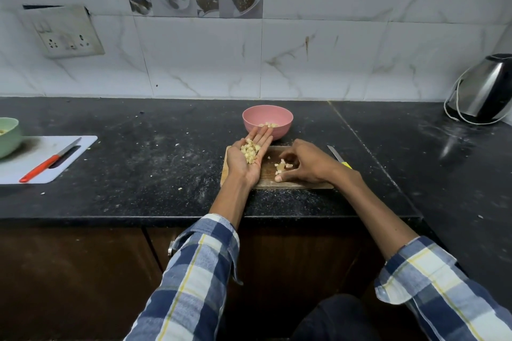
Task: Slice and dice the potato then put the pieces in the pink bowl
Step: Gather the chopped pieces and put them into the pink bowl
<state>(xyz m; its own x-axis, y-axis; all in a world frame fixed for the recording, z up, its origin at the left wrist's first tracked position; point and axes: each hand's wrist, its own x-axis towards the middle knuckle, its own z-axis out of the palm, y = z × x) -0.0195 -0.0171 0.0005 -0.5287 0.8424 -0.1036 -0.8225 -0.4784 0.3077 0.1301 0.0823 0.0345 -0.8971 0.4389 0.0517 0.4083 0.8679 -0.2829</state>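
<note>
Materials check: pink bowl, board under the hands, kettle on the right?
Pink bowl: looks like matte plastic or a similar composite; even colour, no gloss.
Cutting board: likely wood; brown, grain-like streaks, dull finish.
Kettle: polished metal body, probably steel, with mirror-like reflections; dark top, likely plastic.

Bare desk (155,152) lies left of the board (266,174). The pink bowl (267,122) stands just behind it, a knife (339,159) along its right side, the kettle (483,91) well off right.
</note>
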